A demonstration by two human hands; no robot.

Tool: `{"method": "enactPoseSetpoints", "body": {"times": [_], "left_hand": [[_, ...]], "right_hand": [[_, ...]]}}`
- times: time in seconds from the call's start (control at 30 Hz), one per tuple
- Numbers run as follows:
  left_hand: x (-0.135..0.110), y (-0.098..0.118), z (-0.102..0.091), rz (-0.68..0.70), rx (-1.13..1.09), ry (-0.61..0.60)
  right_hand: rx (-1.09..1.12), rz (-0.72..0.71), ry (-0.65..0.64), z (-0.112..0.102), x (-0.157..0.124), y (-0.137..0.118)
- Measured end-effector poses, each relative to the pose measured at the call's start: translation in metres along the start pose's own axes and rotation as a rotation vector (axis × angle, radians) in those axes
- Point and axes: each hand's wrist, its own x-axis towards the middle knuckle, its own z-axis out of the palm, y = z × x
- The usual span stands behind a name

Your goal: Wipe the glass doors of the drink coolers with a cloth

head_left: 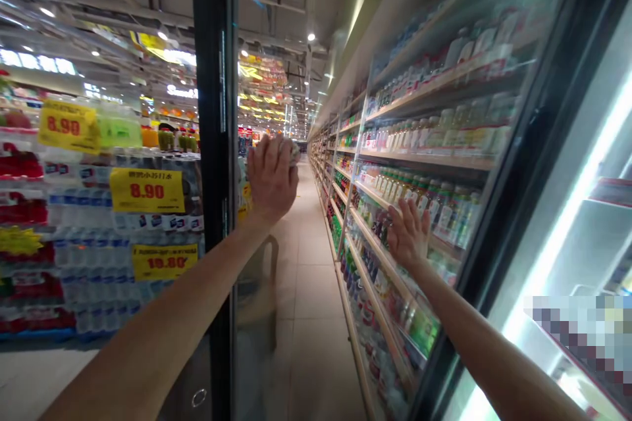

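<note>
A glass door [257, 355] with a black frame [216, 112] stands in front of me, swung out from a lit cooler. My left hand [273, 177] is pressed to the upper part of the pane, fingers closed over a crumpled, light-coloured cloth [295, 152]. Only the cloth's edge shows past the fingers. Farther right and lower, my right hand [409, 233] is raised with its fingers apart and nothing in it. It appears to be at the glass, but I cannot tell whether it touches. Bottles on shelves [434, 158] show in or through the pane.
Left of the door are stacked packs of bottled water [93, 276] with yellow price signs [147, 190]. A tiled aisle floor [316, 342] shows in the glass. At the right, the cooler's bright light strip [557, 243] runs beside the black door frame.
</note>
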Motion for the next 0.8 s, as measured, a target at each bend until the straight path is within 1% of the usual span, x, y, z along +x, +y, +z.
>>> {"method": "enactPoseSetpoints", "body": {"times": [0.03,0.07,0.13,0.17,0.2,0.23,0.27,0.3,0.37,0.4,0.43,0.47,0.5,0.57,0.6,0.63,0.67,0.7,0.8], "left_hand": [[-0.006,0.008,0.002,0.049,-0.002,-0.014],[-0.017,0.021,0.003,0.186,-0.023,-0.05],[-0.042,0.047,0.005,0.526,-0.084,-0.148],[-0.051,0.055,0.006,0.653,-0.11,-0.182],[-0.053,0.057,0.006,0.718,-0.125,-0.195],[-0.049,0.052,0.006,0.703,-0.124,-0.183],[-0.04,0.042,0.005,0.604,-0.109,-0.149],[-0.028,0.029,0.003,0.443,-0.084,-0.098],[-0.006,0.004,-0.001,0.074,-0.029,0.011],[-0.002,-0.003,-0.002,-0.039,-0.008,0.032],[-0.005,-0.004,-0.003,-0.065,0.003,0.027],[-0.015,0.002,-0.003,0.005,0.003,-0.006],[-0.029,0.012,-0.004,0.153,-0.009,-0.051],[-0.061,0.035,-0.005,0.525,-0.055,-0.135],[-0.073,0.042,-0.006,0.655,-0.081,-0.155],[-0.077,0.045,-0.006,0.72,-0.096,-0.166],[-0.074,0.042,-0.007,0.703,-0.095,-0.166],[-0.065,0.035,-0.007,0.603,-0.078,-0.151],[-0.026,0.003,-0.01,0.087,0.016,-0.053]], "right_hand": [[-0.002,0.004,0.005,0.0,0.0,0.0],[-0.002,0.008,0.008,0.0,-0.001,-0.001],[0.0,0.016,0.014,0.0,-0.001,-0.001],[0.0,0.015,0.019,0.0,-0.002,-0.001],[-0.001,0.012,0.022,0.001,-0.002,-0.001],[-0.002,0.007,0.024,0.001,-0.003,-0.001],[-0.004,0.002,0.024,0.001,-0.003,0.0],[-0.006,-0.001,0.025,0.001,-0.003,0.0],[-0.008,-0.001,0.026,0.001,-0.004,0.001],[-0.008,0.001,0.024,0.001,-0.005,0.001],[-0.007,0.004,0.024,0.001,-0.005,0.001],[-0.006,0.008,0.025,0.001,-0.005,0.001],[-0.006,0.011,0.025,0.0,-0.005,0.001],[-0.004,0.018,0.025,0.0,-0.005,0.0],[0.0,0.019,0.029,0.0,-0.005,0.0],[0.004,0.017,0.034,0.0,-0.005,-0.001],[0.008,0.015,0.037,0.0,-0.005,-0.001],[0.01,0.015,0.037,0.0,-0.005,-0.002],[0.004,0.019,0.032,0.0,-0.005,-0.002]]}}
